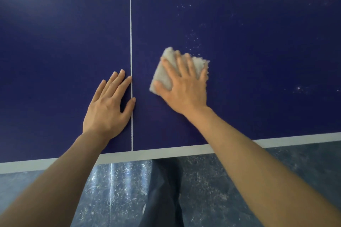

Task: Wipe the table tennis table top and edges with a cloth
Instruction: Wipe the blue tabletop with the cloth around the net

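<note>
A: From the head camera, what lies around the hands?

B: Just the dark blue table, with a thin white centre line running away from the person. Pale specks are scattered on the surface beyond and to the right of the cloth; nothing stands in the way.

A: Where is the cloth?

B: Flat on the table, right of the centre line, under the right hand. The fingers are spread and fairly straight, pressing down on it; the thumb lies on its near corner. The hand looks slightly blurred.

A: And the other hand?

B: The left hand rests palm down just left of the line, fingers straight and close together, thumb tip touching the line.

A: Edges?

B: The white border marks the near edge, well behind both hands. Below it show a scuffed grey floor and dark trousers. Open blue surface stretches ahead and to both sides.
</note>
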